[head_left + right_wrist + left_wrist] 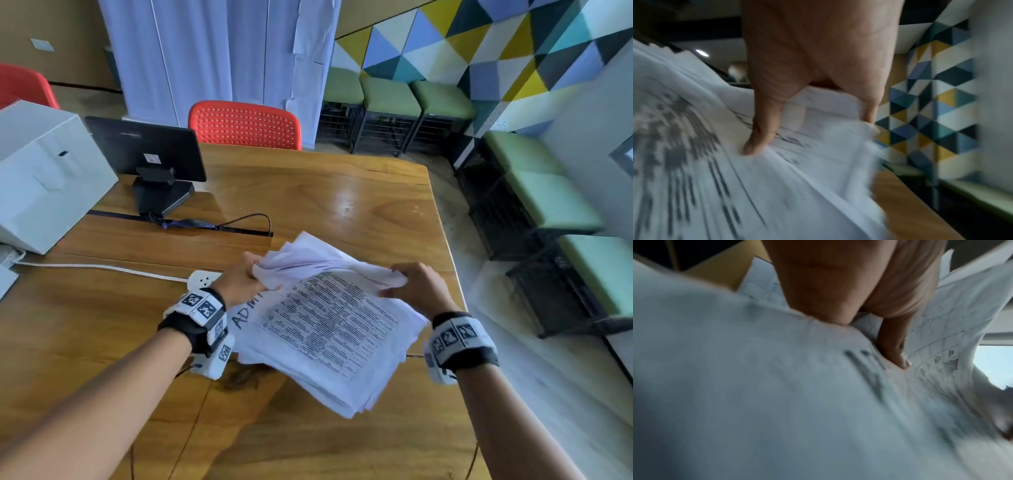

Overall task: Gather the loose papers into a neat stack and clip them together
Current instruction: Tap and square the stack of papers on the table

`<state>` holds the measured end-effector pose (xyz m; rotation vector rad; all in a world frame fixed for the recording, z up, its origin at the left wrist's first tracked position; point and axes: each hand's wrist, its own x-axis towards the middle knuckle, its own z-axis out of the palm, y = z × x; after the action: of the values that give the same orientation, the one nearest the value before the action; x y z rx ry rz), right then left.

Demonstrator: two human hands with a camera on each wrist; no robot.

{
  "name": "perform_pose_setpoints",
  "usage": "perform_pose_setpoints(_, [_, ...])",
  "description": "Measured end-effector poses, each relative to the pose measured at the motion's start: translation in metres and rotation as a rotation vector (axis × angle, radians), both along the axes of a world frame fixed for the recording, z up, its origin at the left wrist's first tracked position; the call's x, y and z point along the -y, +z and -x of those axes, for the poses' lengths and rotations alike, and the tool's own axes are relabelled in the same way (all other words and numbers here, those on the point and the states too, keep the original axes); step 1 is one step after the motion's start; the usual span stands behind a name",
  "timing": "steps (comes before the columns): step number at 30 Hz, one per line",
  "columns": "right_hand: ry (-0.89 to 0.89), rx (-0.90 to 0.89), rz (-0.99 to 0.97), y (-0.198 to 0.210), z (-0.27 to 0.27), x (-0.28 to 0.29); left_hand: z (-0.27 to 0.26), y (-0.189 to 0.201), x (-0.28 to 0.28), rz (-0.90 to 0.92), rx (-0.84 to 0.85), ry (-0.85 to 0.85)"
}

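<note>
One thick bundle of white printed paper sheets (329, 329) is held by two hands above the glossy wooden table (342, 192), toward its 4 o'clock corner. The left hand (239, 279) grips the bundle's 10 o'clock corner, thumb on top; the right hand (416, 282) pinches the 2 o'clock corner, its thumb (760, 129) pressed onto the top sheets. The top page bears a dense black printed table and handwritten letters "ADM"; the far sheets curl up and fan apart, and the near edges are staggered, not squared. The sheet count cannot be told. At 10 o'clock stand one black monitor (147, 150) and one white box (48, 174); one red perforated plastic chair (245, 125) sits at 12. The table's right edge runs just beside the right hand; bare wood lies open at 12 and 6 o'clock.
</note>
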<state>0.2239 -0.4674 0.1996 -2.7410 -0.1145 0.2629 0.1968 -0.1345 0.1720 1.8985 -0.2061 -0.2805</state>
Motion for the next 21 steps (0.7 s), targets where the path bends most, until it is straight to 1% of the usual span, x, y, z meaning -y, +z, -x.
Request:
perform_pose_setpoints(1, [-0.068, -0.031, -0.084, -0.01, 0.005, 0.014, 0.0, -0.002, -0.007, 0.035, -0.042, 0.023])
perform_pose_setpoints(2, [-0.144, -0.067, -0.235, -0.02, 0.01, 0.027, 0.0, -0.005, -0.013, 0.059, -0.077, 0.048])
perform_pose_setpoints(4, [-0.309, -0.204, -0.647, -0.041, 0.023, 0.046, 0.002, -0.006, -0.021, 0.104, -0.126, 0.094])
perform_pose_setpoints(5, [-0.362, -0.283, -0.824, -0.051, 0.03, 0.05, 0.004, -0.008, -0.025, 0.161, -0.164, 0.12])
perform_pose_setpoints(6, [-0.39, -0.38, -0.969, -0.062, 0.038, 0.052, 0.005, -0.011, -0.029, 0.223, -0.207, 0.138])
perform_pose_setpoints(7, [-0.381, -0.486, -1.092, -0.069, 0.045, 0.05, 0.006, -0.016, -0.033, 0.276, -0.247, 0.16])
perform_pose_setpoints(8, [-0.34, -0.575, -1.195, -0.077, 0.052, 0.047, 0.006, -0.021, -0.036, 0.304, -0.281, 0.174])
perform_pose_setpoints(9, [-0.301, -0.627, -1.268, -0.082, 0.057, 0.042, 0.006, -0.026, -0.038, 0.326, -0.3, 0.186])
perform_pose_setpoints(10, [-0.279, -0.647, -1.321, -0.086, 0.062, 0.036, 0.006, -0.029, -0.039, 0.347, -0.315, 0.203])
perform_pose_setpoints(12, [-0.283, -0.621, -1.368, -0.088, 0.068, 0.028, 0.007, -0.032, -0.042, 0.401, -0.346, 0.208])
perform_pose_setpoints(17, [-0.212, -0.558, -1.237, -0.086, 0.065, 0.014, 0.009, -0.033, -0.045, 0.387, -0.362, 0.198])
perform_pose_setpoints(19, [-0.259, -0.521, -1.265, -0.084, 0.064, 0.005, 0.007, -0.032, -0.045, 0.395, -0.37, 0.189])
perform_pose_setpoints(21, [-0.318, -0.552, -1.344, -0.084, 0.065, -0.001, 0.004, -0.033, -0.049, 0.398, -0.381, 0.184])
